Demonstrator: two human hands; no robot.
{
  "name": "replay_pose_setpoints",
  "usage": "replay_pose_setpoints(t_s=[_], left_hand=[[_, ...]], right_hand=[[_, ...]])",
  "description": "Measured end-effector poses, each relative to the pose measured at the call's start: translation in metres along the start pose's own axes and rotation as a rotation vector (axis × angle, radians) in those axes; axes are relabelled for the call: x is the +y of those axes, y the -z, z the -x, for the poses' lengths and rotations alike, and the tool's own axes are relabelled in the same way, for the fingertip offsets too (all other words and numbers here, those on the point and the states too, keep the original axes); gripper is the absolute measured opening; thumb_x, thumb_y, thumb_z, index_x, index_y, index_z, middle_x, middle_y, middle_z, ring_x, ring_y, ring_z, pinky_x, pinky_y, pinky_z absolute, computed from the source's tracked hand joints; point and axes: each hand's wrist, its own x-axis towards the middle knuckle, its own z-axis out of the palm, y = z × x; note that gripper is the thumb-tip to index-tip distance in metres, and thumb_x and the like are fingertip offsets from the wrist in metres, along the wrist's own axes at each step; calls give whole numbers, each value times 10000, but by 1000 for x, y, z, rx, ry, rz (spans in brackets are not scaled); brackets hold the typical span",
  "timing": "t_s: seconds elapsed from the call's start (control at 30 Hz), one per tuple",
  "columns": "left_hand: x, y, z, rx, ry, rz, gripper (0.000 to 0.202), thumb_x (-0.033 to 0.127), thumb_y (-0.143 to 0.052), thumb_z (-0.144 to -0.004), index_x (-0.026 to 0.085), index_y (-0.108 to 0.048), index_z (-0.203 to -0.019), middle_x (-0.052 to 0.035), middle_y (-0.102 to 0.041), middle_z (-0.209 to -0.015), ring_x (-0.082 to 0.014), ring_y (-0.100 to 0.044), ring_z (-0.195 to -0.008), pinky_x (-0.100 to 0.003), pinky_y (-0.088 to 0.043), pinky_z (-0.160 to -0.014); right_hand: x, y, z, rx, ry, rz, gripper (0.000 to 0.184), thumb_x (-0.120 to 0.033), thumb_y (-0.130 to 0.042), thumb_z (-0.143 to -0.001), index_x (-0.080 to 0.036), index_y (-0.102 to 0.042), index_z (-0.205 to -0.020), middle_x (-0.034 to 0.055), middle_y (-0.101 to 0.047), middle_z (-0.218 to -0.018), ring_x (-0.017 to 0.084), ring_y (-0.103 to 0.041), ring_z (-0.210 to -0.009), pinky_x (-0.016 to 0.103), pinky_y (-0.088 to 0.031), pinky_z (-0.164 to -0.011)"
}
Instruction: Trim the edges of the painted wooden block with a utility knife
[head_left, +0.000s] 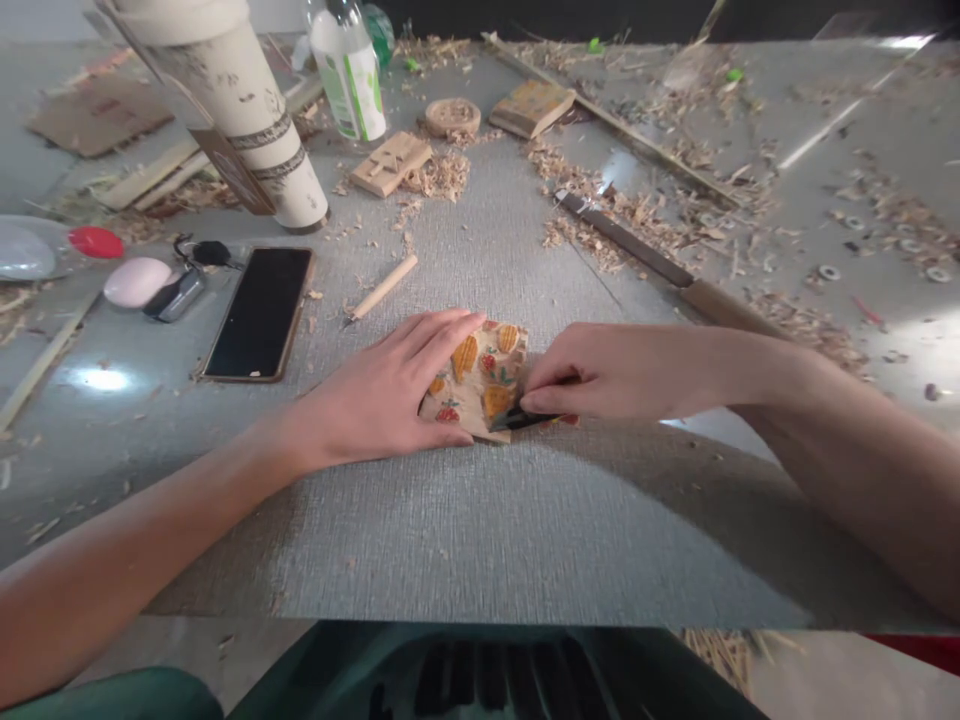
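A thin tan piece (pixel 480 380), perhaps wood, lies on the grey tabletop with orange, yellow and red fruit shapes on its face. My left hand (pixel 390 385) grips its left side, fingers along the far edge and thumb along the near one. From the right, my right hand (pixel 577 375) is closed around a slim dark tool (pixel 517 417), whose tip touches the piece near its front right corner. Most of the tool's handle is hidden under the hand. Just beyond my left hand lies a carving tool (pixel 382 287) with a pale wooden handle.
A phone (pixel 260 315) lies at the left, below a tall cream tumbler (pixel 240 110). Farther back are a green-and-white bottle (pixel 349 80), a carved wooden block (pixel 391 163), a round wooden piece (pixel 452 117) and shavings (pixel 442 177). A dark strip (pixel 630 240) crosses the right side.
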Motion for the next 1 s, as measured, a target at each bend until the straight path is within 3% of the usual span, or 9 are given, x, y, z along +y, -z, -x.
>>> replay_pose_setpoints(t_s=[0.13,0.2,0.4,0.63,0.7,0.83,0.9,1.0], left_hand=[[1,0,-1,1,5,39,1088,694,-778,-930,281,-210,-1761,-164,-369,-1781,-392,-359,-1653,-622,-378,-1324],[0,0,-2,13,-4,48,1092,706,-777,-923,269,-225,-1757,-177,-382,-1771,-394,-376,-1642,-627,-374,-1327],[-4,-3,-2,24,-8,72,1134,736,-794,-890,261,-242,-1759,-191,-378,-1771,-421,-366,-1643,-646,-360,-1332],[-6,-9,-1,92,-65,13,1131,730,-802,-889,280,-230,-1754,-186,-414,-1741,-414,-425,-1602,-635,-392,-1314],[-6,-10,-1,112,-72,-24,1123,700,-813,-891,280,-226,-1751,-183,-440,-1719,-416,-446,-1584,-632,-409,-1299],[-6,-7,2,197,-52,-139,1146,643,-863,-851,267,-243,-1738,-181,-508,-1642,-426,-495,-1522,-637,-426,-1274],[-4,-4,4,274,-53,-199,1202,618,-910,-791,266,-251,-1733,-181,-511,-1616,-438,-487,-1506,-652,-419,-1273],[2,-1,8,370,-48,-280,1268,554,-961,-732,286,-239,-1739,-186,-472,-1603,-461,-452,-1498,-683,-427,-1251]], right_hand=[[-2,13,3,-274,-38,-68,526,-487,-503,-1102,-222,-493,-648,-12,-513,-625,130,-402,-548,341,-348,-552],[-4,14,7,-291,-40,-81,518,-491,-493,-1107,-223,-501,-663,-11,-517,-643,134,-406,-568,340,-357,-572],[-1,-7,18,84,9,-6,429,-461,-493,-1097,-227,-546,-741,-25,-538,-683,137,-453,-630,321,-357,-633],[-6,-39,28,418,143,278,339,-304,-465,-1122,-206,-727,-929,29,-709,-893,158,-600,-757,327,-375,-719],[-11,-41,33,396,205,292,311,-293,-489,-1121,-211,-748,-969,31,-723,-905,169,-625,-775,327,-394,-724],[-13,-44,41,178,285,206,256,-315,-564,-1122,-234,-759,-978,3,-740,-888,160,-664,-801,306,-445,-749],[-6,-47,40,242,325,280,267,-341,-553,-1133,-215,-751,-1007,17,-727,-901,159,-643,-794,309,-434,-736],[12,-50,31,449,434,515,273,-397,-565,-1120,-188,-729,-1057,41,-702,-915,165,-603,-769,323,-389,-690]])
